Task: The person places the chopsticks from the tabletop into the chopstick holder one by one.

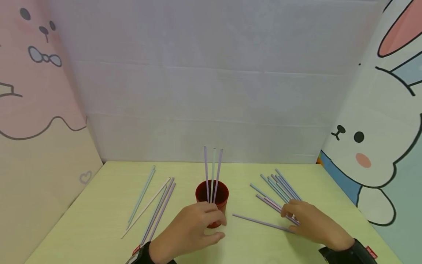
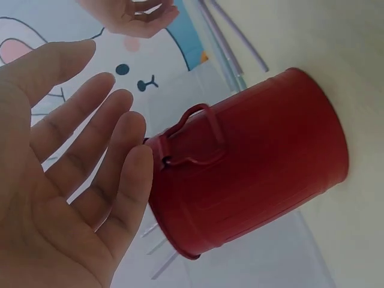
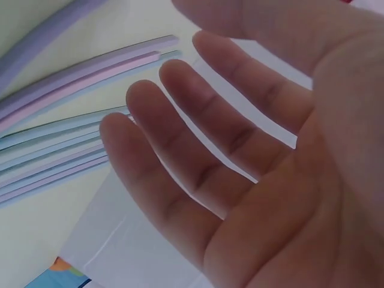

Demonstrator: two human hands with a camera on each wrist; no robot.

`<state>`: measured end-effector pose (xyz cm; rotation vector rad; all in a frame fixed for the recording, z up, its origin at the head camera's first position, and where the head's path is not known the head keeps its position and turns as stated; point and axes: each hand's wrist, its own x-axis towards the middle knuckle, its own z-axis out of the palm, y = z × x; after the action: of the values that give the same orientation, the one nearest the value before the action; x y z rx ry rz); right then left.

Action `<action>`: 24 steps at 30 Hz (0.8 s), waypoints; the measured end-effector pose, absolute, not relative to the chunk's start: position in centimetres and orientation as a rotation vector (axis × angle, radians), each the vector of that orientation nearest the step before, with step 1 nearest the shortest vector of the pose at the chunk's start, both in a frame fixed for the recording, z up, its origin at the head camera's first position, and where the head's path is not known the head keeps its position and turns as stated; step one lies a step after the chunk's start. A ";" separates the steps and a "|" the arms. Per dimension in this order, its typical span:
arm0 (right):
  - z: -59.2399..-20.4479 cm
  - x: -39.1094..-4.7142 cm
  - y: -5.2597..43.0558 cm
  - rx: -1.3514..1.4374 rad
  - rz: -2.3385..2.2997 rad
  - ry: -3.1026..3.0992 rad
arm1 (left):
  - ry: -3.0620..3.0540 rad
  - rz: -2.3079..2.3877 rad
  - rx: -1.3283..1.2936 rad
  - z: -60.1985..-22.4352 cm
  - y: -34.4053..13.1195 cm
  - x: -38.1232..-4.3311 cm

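Note:
A red metal bucket [image 1: 222, 211] with a small side handle [image 2: 207, 135] stands upright on the table. Three thin straws [image 1: 213, 172], two purple and one pale green, stick up out of it. Right in front of the bucket is my left hand [image 1: 192, 227], its fingers loosely bent and holding nothing; the left wrist view shows its fingertips close to the rim, and I cannot tell whether they touch. My right hand [image 1: 313, 223] hovers over the near ends of a group of purple, pink and blue straws [image 1: 280, 189], fingers spread and slightly bent, nothing in its grasp.
Apart from that group, a single purple straw [image 1: 258, 222] lies between the bucket and my right hand. On the left lie several blue, white and purple straws [image 1: 155, 205]. A white sheet [image 1: 211, 91] backs the pale yellow table [image 1: 108, 190], with cartoon-printed panels at both sides.

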<state>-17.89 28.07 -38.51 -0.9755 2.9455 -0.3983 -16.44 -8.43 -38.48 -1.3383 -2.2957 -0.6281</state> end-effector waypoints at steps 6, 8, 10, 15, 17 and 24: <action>-40.1 -17.5 29.1 -0.911 -0.382 2.915 | -2.318 -0.563 -1.369 -40.7 -8.1 -16.4; -40.7 -17.6 29.2 -0.921 -0.376 2.923 | -2.344 -0.567 -1.375 -41.2 -8.0 -16.3; -41.2 -17.7 29.2 -0.927 -0.359 2.937 | -2.363 -0.575 -1.382 -41.5 -7.9 -16.3; -42.3 -17.8 29.2 -0.971 -0.328 2.973 | -2.377 -0.564 -1.385 -41.6 -7.6 -16.2; -42.6 -17.8 29.2 -1.006 -0.344 2.973 | -2.387 -0.558 -1.383 -41.6 -7.6 -16.2; -41.5 -17.2 28.1 -0.996 -0.345 2.942 | -2.417 -0.583 -1.354 -41.2 -7.7 -16.0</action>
<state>-17.19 28.10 -41.46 -0.9962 2.9417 -0.3450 -16.03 -7.69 -41.22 -1.3545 -2.4173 -0.5826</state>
